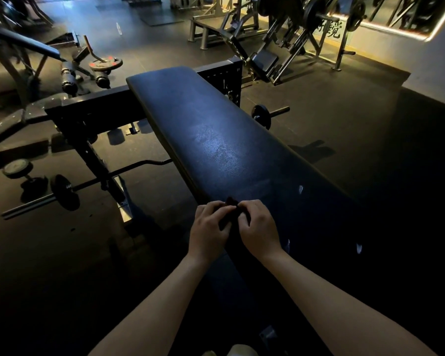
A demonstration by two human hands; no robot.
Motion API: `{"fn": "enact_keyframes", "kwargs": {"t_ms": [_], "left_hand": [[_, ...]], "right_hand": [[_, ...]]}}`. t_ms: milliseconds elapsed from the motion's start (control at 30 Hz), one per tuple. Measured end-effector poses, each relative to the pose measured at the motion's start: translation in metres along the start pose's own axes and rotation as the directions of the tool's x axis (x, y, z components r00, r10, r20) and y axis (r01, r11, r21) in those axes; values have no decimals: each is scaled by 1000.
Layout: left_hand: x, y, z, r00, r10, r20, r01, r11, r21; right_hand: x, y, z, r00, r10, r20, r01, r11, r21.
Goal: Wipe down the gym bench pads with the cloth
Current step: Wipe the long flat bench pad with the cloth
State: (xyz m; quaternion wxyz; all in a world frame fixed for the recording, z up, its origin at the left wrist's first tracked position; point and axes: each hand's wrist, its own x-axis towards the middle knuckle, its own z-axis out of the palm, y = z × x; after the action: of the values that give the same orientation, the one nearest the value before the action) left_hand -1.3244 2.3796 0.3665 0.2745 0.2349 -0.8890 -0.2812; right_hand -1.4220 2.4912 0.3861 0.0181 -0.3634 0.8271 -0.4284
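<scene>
Black Chinese characters (332, 30) on the far wall (368, 38), partly hidden behind a weight machine (297, 34), seemingly end in 觉.

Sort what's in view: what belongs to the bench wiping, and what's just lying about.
Job: bench pad; dark cloth; left hand and right hand, both gripping it.
Lying about: floor barbell; dumbbell; red-marked plate.
</scene>
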Motion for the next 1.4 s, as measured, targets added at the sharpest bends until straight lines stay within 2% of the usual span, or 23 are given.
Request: {"fn": "enact_keyframes", "kwargs": {"t_ms": [100, 200, 267, 433, 533, 600, 767, 900, 1000, 1167, 1267, 1333, 1400], "left_hand": [[11, -7, -1, 998, 26, -59, -25, 1000, 17], [34, -15, -1, 988, -88, -128, 94, 995, 40], [44, -16, 3, 983, -161, -94, 164, 986, 26], [28, -4, 6, 990, -131, -47, 133, 990, 45], [5, 15, 6, 990, -140, -31, 141, 990, 32], [-11, 23, 7, 992, -128, -19, 129, 991, 38], [-14, 25, 3, 994, -109, -29, 111, 991, 77], [11, 18, -5, 972, -196, -130, 204, 978, 51], [25, 16, -1, 952, -289, -102, 293, 955, 32], [4, 30, 13, 977, -208, -45, 212, 973, 97], [-1, 38, 10, 977, -207, -51, 209, 977, 48], [0, 46, 2, 956, -288, -57, 284, 956, -70], [3, 53, -7, 913, -406, -23, 388, 888, -247]], "right_hand": [[3, 1, 3, 1000, -12, 6, 12, 999, -39], [8, 2, 6, 999, -21, 33, 23, 998, -60], [9, 2, 7, 999, -34, 31, 36, 997, -66], [11, 0, 5, 999, -35, -19, 35, 999, 13], [10, 2, -2, 998, 27, -63, -22, 996, 82], [7, 4, -7, 998, 53, -36, -50, 996, 72], [-7, 7, -9, 997, -59, 51, 61, 997, -44], [-6, 8, -6, 998, -54, 41, 58, 994, -93], [-6, 7, -8, 998, -53, 39, 55, 997, -58], [-4, 8, -15, 997, -49, 59, 46, 997, 61], [-2, 9, -24, 994, 24, 107, -44, 981, 190], [0, 9, -29, 986, 49, 159, -89, 964, 251], [2, 7, -30, 981, 28, 191, -86, 950, 301]]}}
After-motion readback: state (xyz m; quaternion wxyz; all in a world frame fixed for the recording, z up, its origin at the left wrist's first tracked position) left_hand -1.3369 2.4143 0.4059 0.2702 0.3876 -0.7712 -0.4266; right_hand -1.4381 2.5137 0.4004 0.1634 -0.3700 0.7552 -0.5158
